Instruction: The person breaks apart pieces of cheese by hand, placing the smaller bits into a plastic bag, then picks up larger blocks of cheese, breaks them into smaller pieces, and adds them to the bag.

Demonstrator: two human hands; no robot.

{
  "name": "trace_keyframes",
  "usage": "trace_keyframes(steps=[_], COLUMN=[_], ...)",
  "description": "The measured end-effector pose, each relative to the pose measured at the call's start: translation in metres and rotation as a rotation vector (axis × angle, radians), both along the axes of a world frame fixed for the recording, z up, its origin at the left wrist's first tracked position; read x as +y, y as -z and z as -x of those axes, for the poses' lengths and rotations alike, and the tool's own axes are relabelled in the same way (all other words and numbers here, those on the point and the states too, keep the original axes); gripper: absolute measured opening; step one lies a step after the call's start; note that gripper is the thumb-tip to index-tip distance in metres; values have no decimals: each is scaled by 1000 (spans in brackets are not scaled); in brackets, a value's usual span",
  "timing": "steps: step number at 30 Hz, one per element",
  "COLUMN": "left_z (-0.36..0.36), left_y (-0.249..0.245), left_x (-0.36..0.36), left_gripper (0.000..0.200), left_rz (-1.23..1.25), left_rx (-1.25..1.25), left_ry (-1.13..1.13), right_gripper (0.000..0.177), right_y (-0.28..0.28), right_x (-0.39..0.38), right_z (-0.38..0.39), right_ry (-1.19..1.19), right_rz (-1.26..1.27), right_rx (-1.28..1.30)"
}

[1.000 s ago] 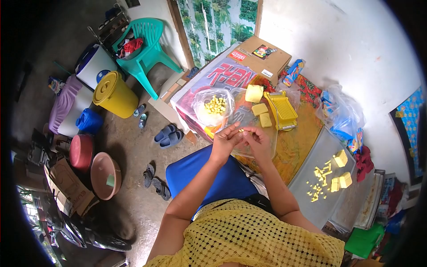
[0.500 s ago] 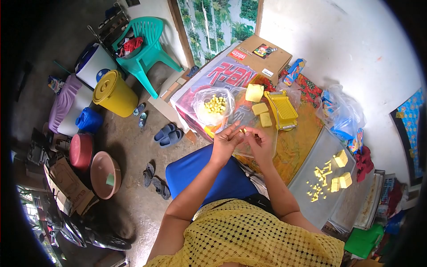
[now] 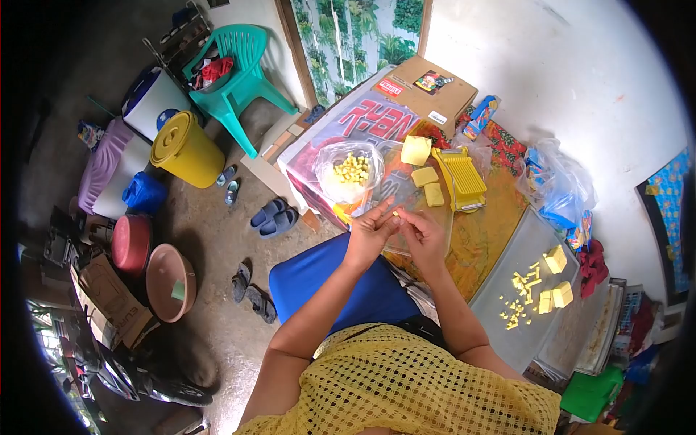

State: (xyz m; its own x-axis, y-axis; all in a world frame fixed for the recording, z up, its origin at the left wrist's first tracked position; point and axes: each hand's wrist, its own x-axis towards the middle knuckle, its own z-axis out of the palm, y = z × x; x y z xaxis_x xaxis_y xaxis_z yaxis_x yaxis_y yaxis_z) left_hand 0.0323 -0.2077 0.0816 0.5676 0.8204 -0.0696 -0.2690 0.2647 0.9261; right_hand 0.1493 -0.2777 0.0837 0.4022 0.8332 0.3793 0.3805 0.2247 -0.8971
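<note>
My left hand [image 3: 368, 233] and my right hand [image 3: 425, 235] meet fingertip to fingertip over the near edge of the clear tray [image 3: 444, 235]. Pinched between them is a small yellow piece of cheese [image 3: 396, 214]. Just beyond my left hand, a bowl lined with clear plastic [image 3: 328, 194] holds many yellow cheese cubes [image 3: 351, 169]. On the tray lie a large cheese block [image 3: 416, 151] and two flatter cheese slabs [image 3: 425, 176]. A yellow slicer [image 3: 464, 178] with a ridged bed rests at the tray's right side.
A grey board [image 3: 500, 286] at right carries cheese blocks [image 3: 562, 293], sticks and small bits. Plastic bags [image 3: 558, 177], a blue packet [image 3: 481, 116] and a cardboard box [image 3: 428, 90] are along the wall side. A blue seat [image 3: 312, 272] is below my arms; slippers [image 3: 275, 217] lie on the floor.
My fingers shift very slightly around the small cheese piece, and my right fingertips close in a little. Everything else stays in place.
</note>
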Motion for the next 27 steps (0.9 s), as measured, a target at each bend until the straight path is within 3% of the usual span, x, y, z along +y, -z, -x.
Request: trace_keyframes(steps=[6,9,18,21,27], left_z=[3,6,15,15,17], left_y=[-4,-8,0,7,4], left_x=[0,4,16,16,13], left_gripper=[45,37,21,21,21], left_rz=[29,100,317,315,282], left_rx=[-16,-26,-121,-96,-69], left_ry=[-6,-58,-98,-83,-74], right_gripper=[27,31,32,32,33], right_y=[-9,2,6,1,3], right_x=[-2,2,-1,-3,-4], right_z=[-3,2,-28,-26,-20], right_ry=[-26,-63,-395,-388,-304], right_rz=[24,84,263,268,246], right_rx=[-175,351,1072,1079,832])
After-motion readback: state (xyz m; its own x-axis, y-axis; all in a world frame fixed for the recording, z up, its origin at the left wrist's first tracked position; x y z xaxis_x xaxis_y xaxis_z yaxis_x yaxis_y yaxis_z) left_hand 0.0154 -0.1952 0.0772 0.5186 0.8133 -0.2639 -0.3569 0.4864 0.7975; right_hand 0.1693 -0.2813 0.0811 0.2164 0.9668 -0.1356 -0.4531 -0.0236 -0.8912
